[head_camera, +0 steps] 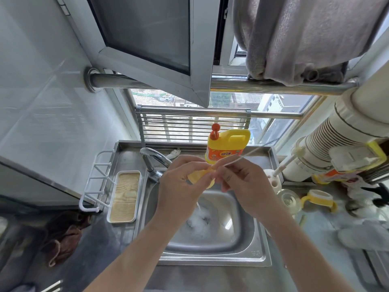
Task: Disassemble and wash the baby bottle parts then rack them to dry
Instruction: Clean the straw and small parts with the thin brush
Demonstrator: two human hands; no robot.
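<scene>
Yellow bottle part (199,178) sits between both hands over the sink (210,259), likely so drips fall in the basin and not on the bench (189,277). The left hand (181,186) pinches it steady in curled fingers, and the right hand (244,186) pinches a thin white rod (242,158), probably a straw brush, at its opening. The rod's long axis slants up and right toward the detergent bottle (227,146). The hands hide the part's own axis.

Nothing legible
Yellow detergent bottle (227,144), centre frame: label characters too blurred; stamp on sink rim (255,253) equally unreadable.
</scene>
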